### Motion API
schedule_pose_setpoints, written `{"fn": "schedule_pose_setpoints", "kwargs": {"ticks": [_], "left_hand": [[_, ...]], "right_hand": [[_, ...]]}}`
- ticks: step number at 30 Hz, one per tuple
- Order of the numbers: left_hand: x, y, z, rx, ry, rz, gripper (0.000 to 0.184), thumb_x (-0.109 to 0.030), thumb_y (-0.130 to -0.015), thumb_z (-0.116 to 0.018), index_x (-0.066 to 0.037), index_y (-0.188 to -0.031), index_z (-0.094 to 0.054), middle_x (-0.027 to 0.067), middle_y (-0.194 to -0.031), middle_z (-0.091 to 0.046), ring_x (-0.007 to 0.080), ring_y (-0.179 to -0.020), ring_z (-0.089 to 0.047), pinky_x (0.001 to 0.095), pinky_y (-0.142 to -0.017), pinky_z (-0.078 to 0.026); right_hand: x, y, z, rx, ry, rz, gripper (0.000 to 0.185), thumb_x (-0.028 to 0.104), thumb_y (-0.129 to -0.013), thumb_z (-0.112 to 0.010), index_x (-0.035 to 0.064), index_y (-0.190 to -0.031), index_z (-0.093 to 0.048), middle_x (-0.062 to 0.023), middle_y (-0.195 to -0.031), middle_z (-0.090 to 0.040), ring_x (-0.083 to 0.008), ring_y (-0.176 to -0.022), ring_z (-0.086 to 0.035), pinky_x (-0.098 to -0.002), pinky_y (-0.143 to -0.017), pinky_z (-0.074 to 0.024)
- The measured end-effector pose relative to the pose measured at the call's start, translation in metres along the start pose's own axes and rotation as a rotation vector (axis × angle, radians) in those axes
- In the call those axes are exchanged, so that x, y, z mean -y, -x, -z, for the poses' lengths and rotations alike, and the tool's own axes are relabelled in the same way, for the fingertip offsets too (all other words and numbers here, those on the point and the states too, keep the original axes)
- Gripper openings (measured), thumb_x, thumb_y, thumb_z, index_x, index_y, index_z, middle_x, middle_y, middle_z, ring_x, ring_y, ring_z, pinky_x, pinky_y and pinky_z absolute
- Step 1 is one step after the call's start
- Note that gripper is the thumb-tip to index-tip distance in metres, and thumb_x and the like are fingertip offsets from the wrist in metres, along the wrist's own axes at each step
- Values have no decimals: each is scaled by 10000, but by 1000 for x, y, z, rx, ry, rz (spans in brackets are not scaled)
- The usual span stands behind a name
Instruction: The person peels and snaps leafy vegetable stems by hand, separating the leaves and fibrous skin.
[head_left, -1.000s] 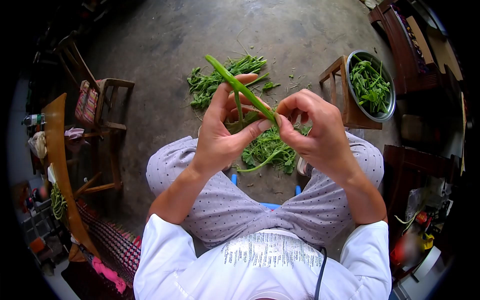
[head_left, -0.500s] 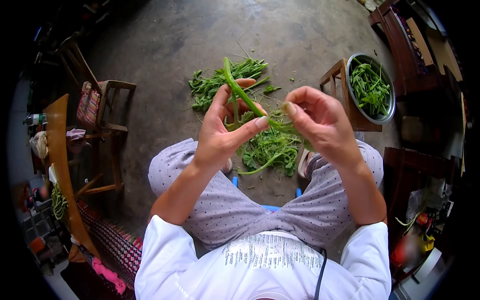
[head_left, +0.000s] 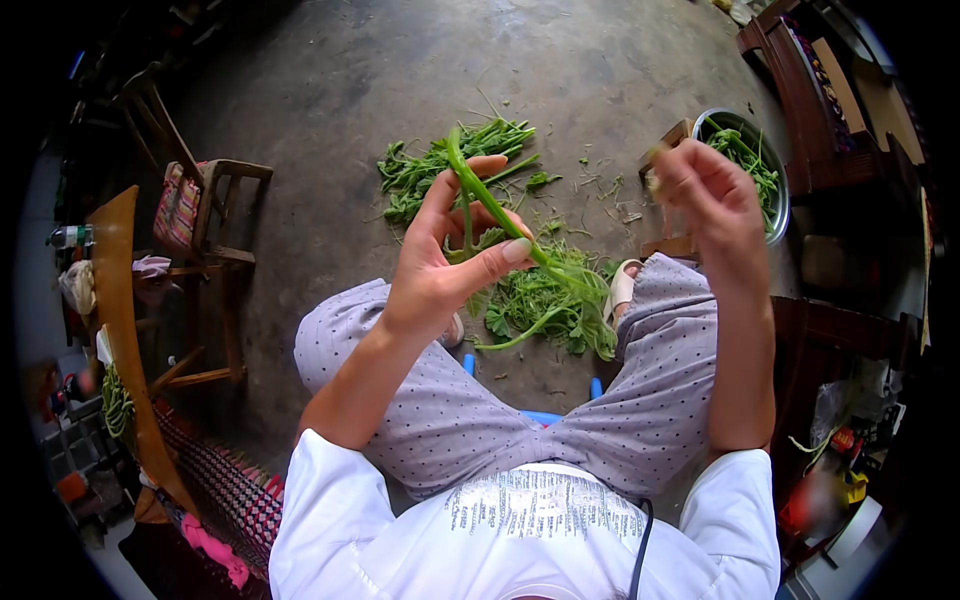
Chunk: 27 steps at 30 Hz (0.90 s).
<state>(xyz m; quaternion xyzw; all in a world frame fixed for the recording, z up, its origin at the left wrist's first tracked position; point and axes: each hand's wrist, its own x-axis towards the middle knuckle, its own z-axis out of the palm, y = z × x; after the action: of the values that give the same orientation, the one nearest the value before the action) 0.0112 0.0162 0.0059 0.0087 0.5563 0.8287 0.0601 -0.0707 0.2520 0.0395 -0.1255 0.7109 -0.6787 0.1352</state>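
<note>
My left hand point(head_left: 448, 262) is closed on a long green stem point(head_left: 484, 198), pinched between thumb and fingers, with leafy parts hanging below it. To the right my right hand point(head_left: 710, 205) is raised in front of the stool and bowl, its thumb and fingertips pressed together; whatever they hold is blurred. Beyond my left hand a heap of green stems point(head_left: 405, 178) lies on the floor. Between my feet is a second pile of leaves and thin trimmings point(head_left: 540, 300). A metal bowl point(head_left: 783, 215) of greens is partly hidden behind my right hand.
The bowl is on a wooden stool point(head_left: 668, 246). At the left are a wooden chair point(head_left: 228, 208) with a patterned cushion and a wooden table edge point(head_left: 128, 300). Dark wooden furniture point(head_left: 815, 160) lines the right. Small scraps lie on the concrete floor point(head_left: 330, 120).
My right hand has moved away from the stem, to the right and upward, and now covers part of the bowl. My left hand has stayed nearly in place with the stem.
</note>
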Motion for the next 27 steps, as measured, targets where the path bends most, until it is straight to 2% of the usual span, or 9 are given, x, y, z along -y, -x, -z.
{"fn": "schedule_pose_setpoints", "kwargs": {"ticks": [1,3,7,11,18,20,21,23,27], "left_hand": [[0,0,1,0,10,0,639,-33,-792,-680,-53,-1332,-338,79,-903,-604,142,-842,-606,280,-766,-519],[0,0,1,-2,20,-1,617,-42,-799,-684,-56,-1318,-350,77,-901,-620,144,-853,-614,281,-774,-507],[3,0,-1,-45,-26,-35,620,-51,-797,-694,-70,-1317,-356,66,-903,-622,128,-846,-615,260,-758,-503],[3,-2,0,-45,-122,-79,614,-52,-794,-702,-72,-1308,-367,57,-904,-626,110,-832,-614,232,-738,-491],[-2,-1,1,-134,-137,-91,601,-39,-797,-690,-68,-1305,-371,59,-894,-627,111,-820,-617,225,-709,-497],[-10,-1,5,-183,-84,-99,591,-25,-798,-678,-44,-1301,-367,71,-889,-624,128,-821,-623,255,-731,-523],[-13,-1,7,-187,-83,-101,591,-25,-798,-678,-44,-1301,-367,71,-889,-624,128,-821,-623,255,-731,-523],[-16,-1,14,-200,-86,-140,587,-8,-797,-666,-20,-1298,-360,85,-886,-622,145,-825,-630,287,-769,-539],[-22,1,26,-198,-80,-185,601,-6,-797,-659,-10,-1311,-347,81,-901,-621,155,-834,-635,301,-773,-547]], "right_hand": [[-1,3,-13,0,0,-1,181,223,-863,-654,51,-855,-597,-27,-774,-596,-85,-683,-534,-208,-601,-413],[-7,10,-33,26,39,180,177,201,-814,-704,52,-827,-608,-13,-760,-582,-84,-673,-513,-221,-593,-400],[3,16,-47,260,382,267,206,136,-758,-738,29,-848,-586,-51,-823,-597,-124,-723,-559,-260,-637,-453],[1,14,-57,235,405,276,187,85,-755,-719,4,-821,-564,-77,-781,-580,-180,-704,-574,-296,-620,-460],[1,14,-50,176,473,285,149,35,-752,-692,-1,-806,-558,-103,-728,-558,-191,-640,-542,-311,-571,-430],[2,14,-41,130,449,144,133,36,-765,-684,-1,-802,-562,-78,-702,-552,-142,-624,-509,-282,-551,-401],[2,13,-34,114,462,144,113,41,-776,-681,8,-792,-575,-28,-691,-550,-80,-620,-470,-236,-538,-376],[3,11,-16,86,307,44,89,45,-801,-672,17,-803,-587,26,-701,-544,-39,-632,-461,-202,-548,-372],[5,8,20,-34,136,77,51,32,-849,-633,12,-877,-595,32,-793,-572,-26,-731,-509,-157,-654,-399]]}}
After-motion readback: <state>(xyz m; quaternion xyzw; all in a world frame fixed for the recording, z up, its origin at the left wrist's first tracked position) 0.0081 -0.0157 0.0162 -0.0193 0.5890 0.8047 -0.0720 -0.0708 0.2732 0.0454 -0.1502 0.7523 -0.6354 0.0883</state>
